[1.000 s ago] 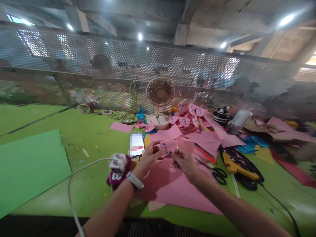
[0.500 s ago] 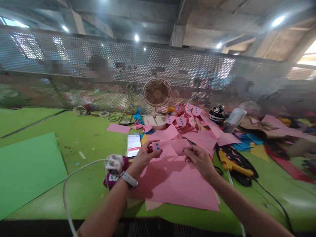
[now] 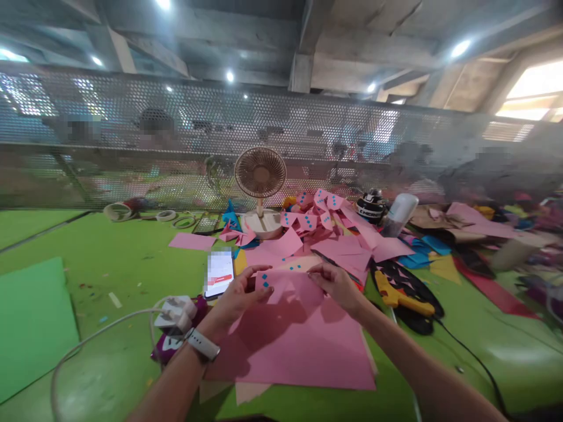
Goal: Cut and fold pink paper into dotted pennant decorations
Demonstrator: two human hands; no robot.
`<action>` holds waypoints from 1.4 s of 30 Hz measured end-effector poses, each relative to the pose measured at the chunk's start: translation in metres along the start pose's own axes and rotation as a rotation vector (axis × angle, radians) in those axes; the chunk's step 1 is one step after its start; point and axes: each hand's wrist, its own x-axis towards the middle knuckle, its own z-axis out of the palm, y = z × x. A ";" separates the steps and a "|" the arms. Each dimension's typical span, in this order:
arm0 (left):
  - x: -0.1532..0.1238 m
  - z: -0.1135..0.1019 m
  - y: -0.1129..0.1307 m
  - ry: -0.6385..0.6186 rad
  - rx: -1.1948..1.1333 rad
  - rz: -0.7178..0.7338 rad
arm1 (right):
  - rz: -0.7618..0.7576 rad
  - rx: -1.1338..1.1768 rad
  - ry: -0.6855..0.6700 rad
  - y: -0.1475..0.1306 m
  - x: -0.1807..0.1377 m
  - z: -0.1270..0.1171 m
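Both hands hold one small pink paper piece with blue dots [image 3: 287, 279] just above a large pink sheet [image 3: 303, 346] lying on the green table. My left hand [image 3: 241, 293], a white watch on its wrist, pinches the piece's left end. My right hand [image 3: 336, 282] pinches its right end, fingers closed on the paper. Behind the hands lies a heap of similar pink dotted pieces [image 3: 325, 220].
A phone [image 3: 219, 273] and a white charger plug with cable [image 3: 175, 312] lie left of my hands. A small fan [image 3: 260, 179] stands at the back. A yellow glue gun [image 3: 402, 296] lies to the right, with coloured paper scraps beyond. A green sheet [image 3: 30, 325] covers the far left. A mesh screen runs behind the table.
The view has swung to the right. My hands moved apart along the pink piece, then came a little closer, still holding it over the big sheet.
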 end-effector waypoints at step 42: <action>0.006 -0.002 -0.031 0.463 0.514 0.257 | 0.108 -0.338 0.047 0.040 -0.014 0.003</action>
